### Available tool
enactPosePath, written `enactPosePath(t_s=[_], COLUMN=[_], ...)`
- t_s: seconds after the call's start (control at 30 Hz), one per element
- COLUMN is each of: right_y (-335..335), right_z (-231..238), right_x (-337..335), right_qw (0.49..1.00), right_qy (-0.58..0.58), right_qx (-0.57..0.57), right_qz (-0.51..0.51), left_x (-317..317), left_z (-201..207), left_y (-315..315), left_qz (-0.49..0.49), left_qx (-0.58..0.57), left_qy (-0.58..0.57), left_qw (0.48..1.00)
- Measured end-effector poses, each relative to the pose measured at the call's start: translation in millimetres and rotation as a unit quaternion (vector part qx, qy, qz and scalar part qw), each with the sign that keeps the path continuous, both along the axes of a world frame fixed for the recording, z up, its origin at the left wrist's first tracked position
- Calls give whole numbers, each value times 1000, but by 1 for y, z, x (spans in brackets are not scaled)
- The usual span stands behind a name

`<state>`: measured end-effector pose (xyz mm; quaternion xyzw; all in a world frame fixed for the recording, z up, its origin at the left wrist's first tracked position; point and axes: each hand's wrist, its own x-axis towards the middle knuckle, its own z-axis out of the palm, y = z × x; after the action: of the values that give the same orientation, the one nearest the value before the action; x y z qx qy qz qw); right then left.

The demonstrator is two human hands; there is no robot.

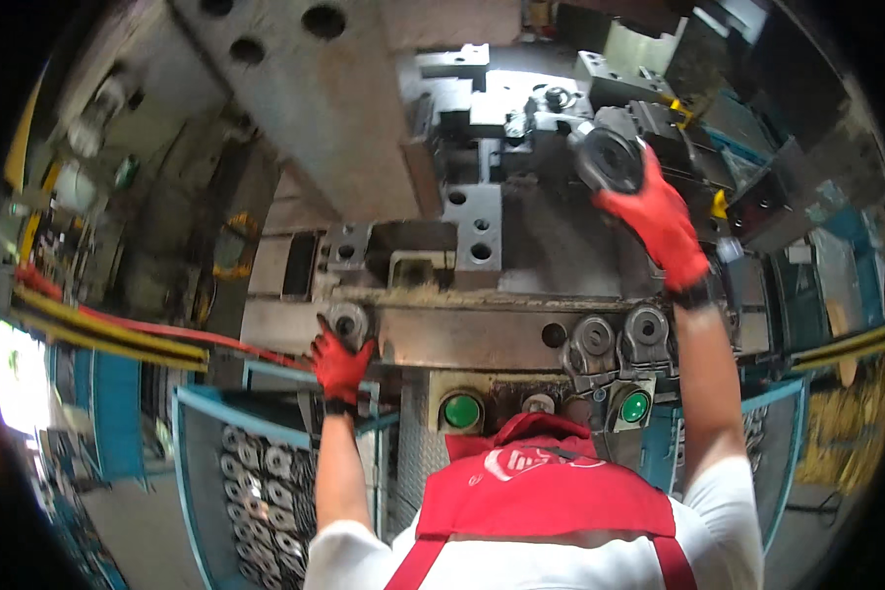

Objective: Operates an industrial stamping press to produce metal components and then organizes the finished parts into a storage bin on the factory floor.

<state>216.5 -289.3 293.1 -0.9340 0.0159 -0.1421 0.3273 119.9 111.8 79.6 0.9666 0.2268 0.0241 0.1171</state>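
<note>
Both my hands wear red gloves. Raised at the right over the machine bed, my right hand is closed on a dark round forging with a recessed centre, slightly blurred. At the left, my left hand has its fingers and thumb around the near edge of a grey ring-shaped forging. That forging lies on the front ledge of the press. Two similar forgings, one beside the other, rest at the ledge's right end, nearer my right forearm.
Steel die blocks stand on the press bed, below a large upright steel column. Green push buttons, one left and one right, sit before my body. A blue-edged bin holds several forgings. Yellow-black bars flank the press.
</note>
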Motion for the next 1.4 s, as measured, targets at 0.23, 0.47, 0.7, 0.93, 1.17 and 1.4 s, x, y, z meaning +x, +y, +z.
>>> enactPosePath(t_s=[0.23, 0.47, 0.7, 0.93, 1.17, 1.4], right_y=[8, -4, -9, 59, -4, -104], right_z=[6, -101, -122, -54, -115, -286], right_x=[164, 317, 359, 119, -145, -283], right_qw=[989, 948, 927, 982, 993, 844], right_qy=[65, 158, 196, 38, -90, 187], right_qx=[-62, -253, -320, -184, 17, 393], right_qz=[-115, -112, -5, -19, 78, -313], left_x=[-47, -102, -105, -106, -158, -119], left_z=[-3, -36, -50, -72, -193, -119], left_y=[5, 28, 18, -14, -21, -105], left_qz=[39, 128, 168, 190, -51, -18], left_qx=[-76, -131, -247, -421, -381, -461], left_qy=[-196, -171, -228, -300, 2, 3], left_qw=[977, 968, 927, 835, 923, 887])
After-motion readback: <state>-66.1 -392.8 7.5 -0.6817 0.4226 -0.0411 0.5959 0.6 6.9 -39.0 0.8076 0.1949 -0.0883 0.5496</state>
